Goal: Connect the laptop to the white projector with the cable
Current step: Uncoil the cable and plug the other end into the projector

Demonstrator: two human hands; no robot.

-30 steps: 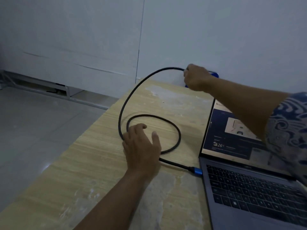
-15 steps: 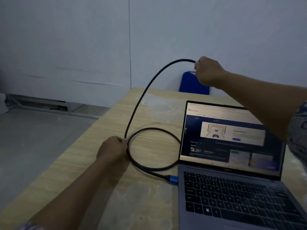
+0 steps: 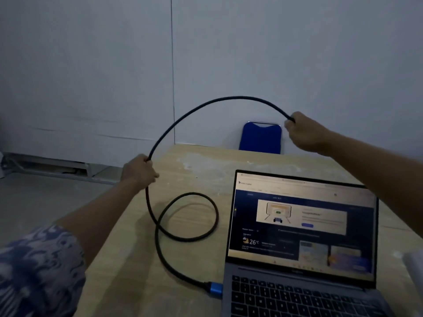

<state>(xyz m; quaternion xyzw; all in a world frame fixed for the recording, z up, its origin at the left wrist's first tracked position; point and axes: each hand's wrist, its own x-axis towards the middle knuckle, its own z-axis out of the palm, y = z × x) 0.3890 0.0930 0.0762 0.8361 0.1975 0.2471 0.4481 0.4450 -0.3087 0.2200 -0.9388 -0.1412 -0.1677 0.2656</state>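
An open grey laptop (image 3: pixel 302 227) with a lit screen stands at the lower right of the wooden table (image 3: pixel 128 266). A black cable (image 3: pixel 206 104) has its blue plug (image 3: pixel 215 289) at the laptop's left side. From there it makes one loop on the table and rises in a high arc. My left hand (image 3: pixel 139 171) grips the cable at the left foot of the arc, above the table. My right hand (image 3: pixel 306 131) is closed around the cable's far end, raised above and behind the laptop. A white object, perhaps the projector (image 3: pixel 414 264), shows only as a sliver at the right edge.
A blue chair back (image 3: pixel 261 138) stands behind the table's far edge against the pale wall. The table's left edge drops to a grey floor, with a metal frame (image 3: pixel 57 165) along the wall base.
My left hand closed on the cable and lifted it off the table. My right hand carried its end to the right, widening the arc. The view shifted and shows more of the laptop.
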